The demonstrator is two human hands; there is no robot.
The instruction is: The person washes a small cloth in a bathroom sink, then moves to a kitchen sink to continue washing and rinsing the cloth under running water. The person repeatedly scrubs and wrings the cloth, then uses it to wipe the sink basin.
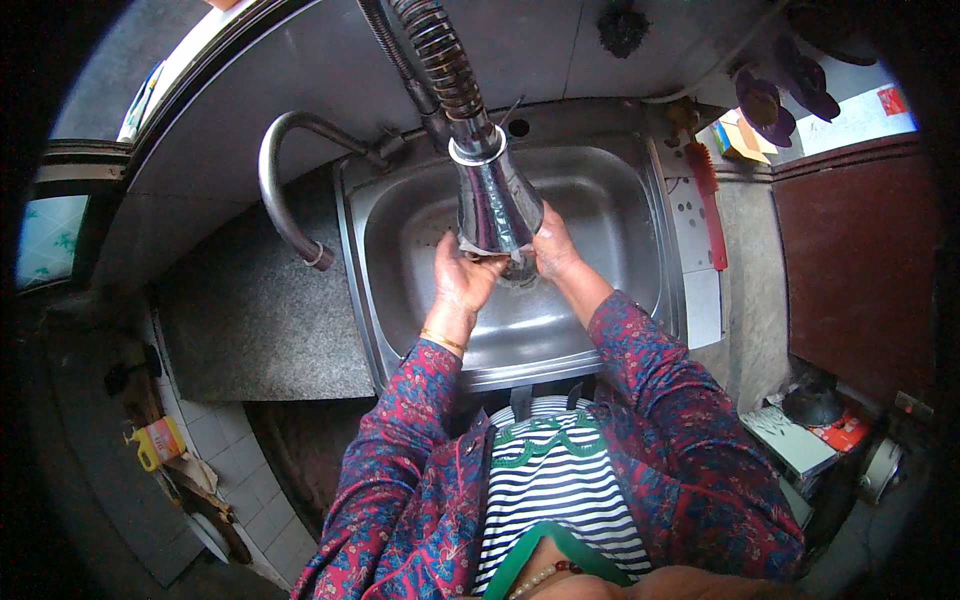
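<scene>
The chrome spray head (495, 206) of a spring-necked faucet hangs over a stainless steel sink (592, 315), in front of my hands. My left hand (461, 277) is palm up at the lower left of the spray head, thumb raised, fingers reaching beneath it. On the other side, my right hand (555, 244) is close against the spray head's lower right edge, its fingers partly hidden behind it. Something pale shows between the hands under the spray head; what it is and which hand holds it cannot be made out. The drain (520, 271) lies just below.
A curved metal faucet (277, 187) arches over the grey countertop (270, 330) at the left. To the right, a red-handled brush (709, 202) lies along the tiled ledge (703, 300). A dark scrubber (623, 31) hangs on the wall. A yellow bottle (159, 444) stands low left.
</scene>
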